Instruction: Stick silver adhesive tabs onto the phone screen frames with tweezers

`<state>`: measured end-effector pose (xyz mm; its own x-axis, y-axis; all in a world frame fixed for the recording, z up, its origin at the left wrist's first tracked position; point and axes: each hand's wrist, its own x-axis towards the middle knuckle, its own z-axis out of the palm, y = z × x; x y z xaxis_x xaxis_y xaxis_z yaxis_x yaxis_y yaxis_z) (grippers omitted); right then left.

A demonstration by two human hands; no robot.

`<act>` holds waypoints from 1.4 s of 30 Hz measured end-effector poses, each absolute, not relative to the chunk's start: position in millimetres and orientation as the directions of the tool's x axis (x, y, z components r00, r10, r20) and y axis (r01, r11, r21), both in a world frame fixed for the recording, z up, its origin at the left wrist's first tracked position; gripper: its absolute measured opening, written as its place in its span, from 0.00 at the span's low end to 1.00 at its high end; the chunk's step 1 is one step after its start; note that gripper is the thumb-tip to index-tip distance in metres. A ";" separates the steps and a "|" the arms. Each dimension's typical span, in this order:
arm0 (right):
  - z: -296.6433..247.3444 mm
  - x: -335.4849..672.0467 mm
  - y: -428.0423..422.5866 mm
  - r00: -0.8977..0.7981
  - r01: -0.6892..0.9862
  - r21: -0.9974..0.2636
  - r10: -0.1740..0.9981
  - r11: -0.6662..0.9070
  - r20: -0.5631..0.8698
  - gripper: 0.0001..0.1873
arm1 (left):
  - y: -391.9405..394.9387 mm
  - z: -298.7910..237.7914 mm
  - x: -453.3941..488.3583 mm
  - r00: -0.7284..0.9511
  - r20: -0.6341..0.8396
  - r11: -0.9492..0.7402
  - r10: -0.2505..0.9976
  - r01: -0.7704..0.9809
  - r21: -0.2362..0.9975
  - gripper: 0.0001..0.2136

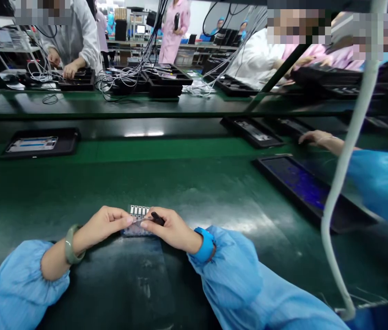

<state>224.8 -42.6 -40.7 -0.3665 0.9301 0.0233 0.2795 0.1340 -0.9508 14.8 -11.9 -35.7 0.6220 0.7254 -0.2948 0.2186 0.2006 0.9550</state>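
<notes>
My left hand [102,224] and my right hand [169,229] meet low in the middle of the view, over a green mat [197,183]. The right hand grips a small black-handled tool [157,219]. A thin shiny piece [142,221] lies between the tool and my left fingertips, which pinch it. Just beneath the hands is a small sheet [135,230] bearing a row of small metal parts [139,211]. My hands hide part of that sheet. A green bangle [72,244] circles my left wrist.
A co-worker's blue-sleeved hand [317,137] rests near black trays [252,132] on the right, above a larger black tray [312,192]. Another black tray [40,143] lies at the left. A white hose [343,169] hangs down at the right. Other workers and cabled trays stand beyond.
</notes>
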 end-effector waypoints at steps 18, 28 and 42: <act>-41.8 225.4 -47.9 -0.412 0.266 -0.932 0.903 0.246 0.121 0.15 | 3.2 -21.9 4.0 0.831 -0.325 0.233 0.451 0.242 0.942 0.15; -42.7 223.1 -48.2 -0.390 0.247 -0.957 0.919 0.154 0.047 0.17 | 0.0 -21.6 8.2 0.785 -0.345 0.322 0.514 0.196 0.926 0.15; -40.1 217.3 -47.3 -0.470 0.230 -0.959 0.882 0.165 0.039 0.15 | -17.2 -33.0 19.1 0.710 -0.222 0.037 0.668 0.267 0.963 0.14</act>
